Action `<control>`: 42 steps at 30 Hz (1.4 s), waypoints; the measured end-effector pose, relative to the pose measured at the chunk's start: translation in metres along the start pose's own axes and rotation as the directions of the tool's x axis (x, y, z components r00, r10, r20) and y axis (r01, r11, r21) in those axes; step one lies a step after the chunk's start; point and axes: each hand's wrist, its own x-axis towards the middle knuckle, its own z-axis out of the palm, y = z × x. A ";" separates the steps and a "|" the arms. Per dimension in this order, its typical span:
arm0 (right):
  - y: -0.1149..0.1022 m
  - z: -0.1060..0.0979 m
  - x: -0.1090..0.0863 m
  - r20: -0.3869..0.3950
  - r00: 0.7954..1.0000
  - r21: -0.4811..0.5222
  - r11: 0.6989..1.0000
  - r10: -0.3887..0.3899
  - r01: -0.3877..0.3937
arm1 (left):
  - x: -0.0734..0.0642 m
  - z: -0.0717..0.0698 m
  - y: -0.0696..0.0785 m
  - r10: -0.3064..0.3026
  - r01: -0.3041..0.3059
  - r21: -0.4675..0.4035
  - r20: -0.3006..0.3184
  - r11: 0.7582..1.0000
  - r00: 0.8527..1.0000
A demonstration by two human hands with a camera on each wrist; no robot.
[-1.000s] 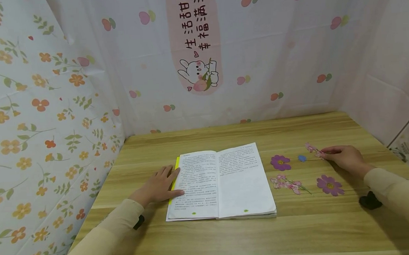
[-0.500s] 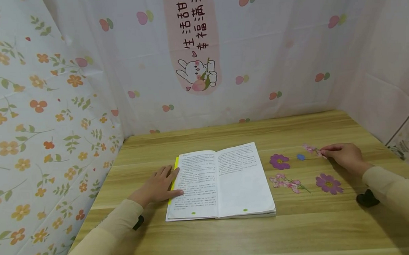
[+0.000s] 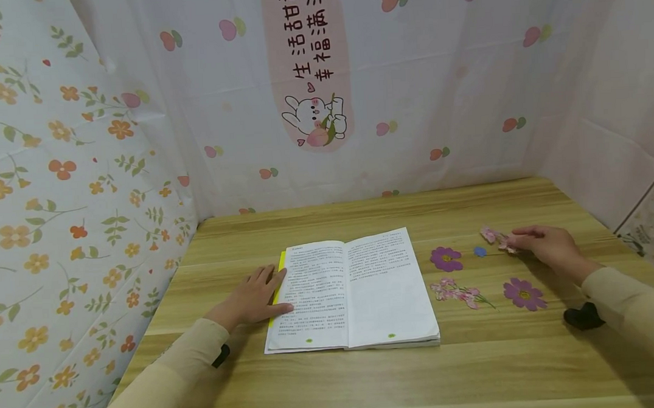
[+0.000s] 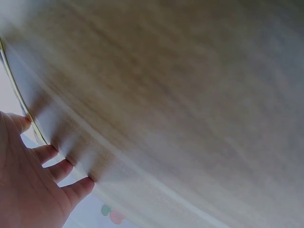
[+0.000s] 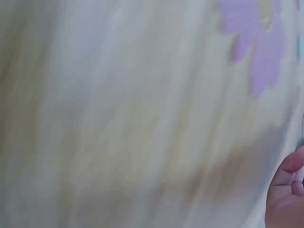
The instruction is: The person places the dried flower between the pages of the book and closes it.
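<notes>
An open book (image 3: 388, 305) with printed pages and a yellow cover edge lies on the table. My left hand (image 3: 251, 297) rests flat at its left edge, thumb on the page and fingers spread on the wood; the left wrist view shows this left hand (image 4: 31, 183) beside the yellow edge. At the far right, my right hand (image 3: 550, 250) pinches a pink flower sprig (image 3: 490, 234) between thumb and fingers; its stem end is hidden by them. In the right wrist view only part of the right hand (image 5: 285, 199) shows, with a purple flower (image 5: 267, 59) above it.
Between book and right hand lie a dark purple flower (image 3: 446, 259), a small blue flower (image 3: 479, 252) and another pink sprig (image 3: 455, 291). A lighter purple flower (image 3: 524, 294) lies nearer. A patterned cloth (image 3: 410, 103) hangs behind the wooden table (image 3: 324, 387).
My right hand has shifted slightly left with the pink sprig, whose blossoms now look tipped at another angle. The left hand and the book have stayed put.
</notes>
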 end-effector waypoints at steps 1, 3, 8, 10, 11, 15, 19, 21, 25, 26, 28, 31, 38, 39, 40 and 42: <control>-0.003 0.000 0.001 0.009 1.000 0.017 1.000 0.006 -0.006 | 0.000 0.000 0.000 -0.002 0.002 -0.001 0.002 1.000 1.000; -0.008 0.001 0.003 0.035 0.999 0.080 0.997 0.014 -0.017 | 0.000 0.000 0.000 -0.008 0.008 0.000 0.007 1.000 1.000; -0.023 0.004 0.006 0.088 0.996 0.209 0.977 0.013 -0.031 | -0.001 -0.001 0.000 -0.018 0.018 0.001 0.017 1.000 1.000; -0.029 0.006 0.008 0.107 0.994 0.233 0.972 0.006 -0.031 | -0.001 -0.002 0.000 -0.018 0.018 0.000 0.019 1.000 1.000; -0.033 0.007 0.010 0.114 0.993 0.241 0.970 0.003 -0.031 | -0.002 -0.001 0.000 -0.019 0.019 0.000 0.020 1.000 1.000; -0.047 0.013 0.013 0.157 0.988 0.300 0.953 -0.015 -0.034 | -0.001 -0.001 0.000 -0.021 0.021 0.000 0.019 1.000 1.000; -0.064 0.021 0.014 0.206 0.978 0.367 0.929 -0.031 -0.048 | -0.001 -0.001 0.000 -0.021 0.021 0.007 0.019 1.000 1.000; -0.075 0.027 0.013 0.231 0.972 0.405 0.912 -0.038 -0.061 | -0.001 -0.001 0.000 -0.021 0.021 0.012 0.022 1.000 1.000; -0.096 0.040 0.009 0.274 0.959 0.496 0.865 -0.067 -0.081 | 0.001 -0.002 0.000 -0.019 0.019 0.013 0.025 1.000 1.000; -0.101 0.043 0.007 0.282 0.956 0.510 0.856 -0.077 -0.081 | 0.001 -0.002 0.000 -0.017 0.017 0.010 0.024 1.000 1.000; -0.111 0.051 0.004 0.289 0.953 0.520 0.851 -0.091 -0.076 | 0.002 -0.002 0.000 -0.014 0.014 0.009 0.022 1.000 1.000; -0.125 0.064 0.001 0.286 0.953 0.505 0.861 -0.095 -0.066 | 0.003 -0.002 0.000 -0.010 0.010 0.009 0.019 1.000 1.000; -0.154 0.101 -0.006 0.282 0.953 0.498 0.866 -0.108 -0.050 | 0.001 -0.002 0.000 -0.014 0.014 0.015 0.017 1.000 1.000; -0.157 0.106 -0.007 0.282 0.952 0.506 0.862 -0.116 -0.045 | 0.002 -0.002 0.000 -0.016 0.016 0.014 0.018 1.000 1.000; -0.160 0.111 -0.008 0.281 0.951 0.509 0.860 -0.126 -0.036 | 0.002 -0.003 0.000 -0.019 0.019 0.013 0.020 1.000 1.000; -0.166 0.122 -0.011 0.283 0.950 0.504 0.863 -0.133 -0.029 | 0.002 -0.003 0.000 -0.024 0.024 0.014 0.022 1.000 0.999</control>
